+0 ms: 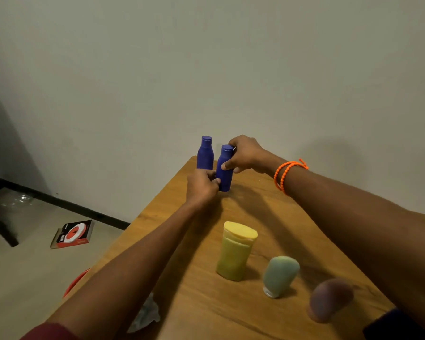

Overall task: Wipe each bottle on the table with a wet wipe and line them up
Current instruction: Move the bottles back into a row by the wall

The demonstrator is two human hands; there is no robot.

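Currently the right hand [244, 153] grips the neck of a blue bottle [224, 171], thumb curled across its front. The left hand [201, 186] pinches the same bottle near its base. This bottle stands at the far end of the wooden table [196, 305], just beside a second blue bottle [205, 153]. Nearer the camera stand a yellow bottle [234, 251], a green tube [279, 276] and a purple container [329, 299]. A crumpled wet wipe [146, 314] lies at the table's left edge.
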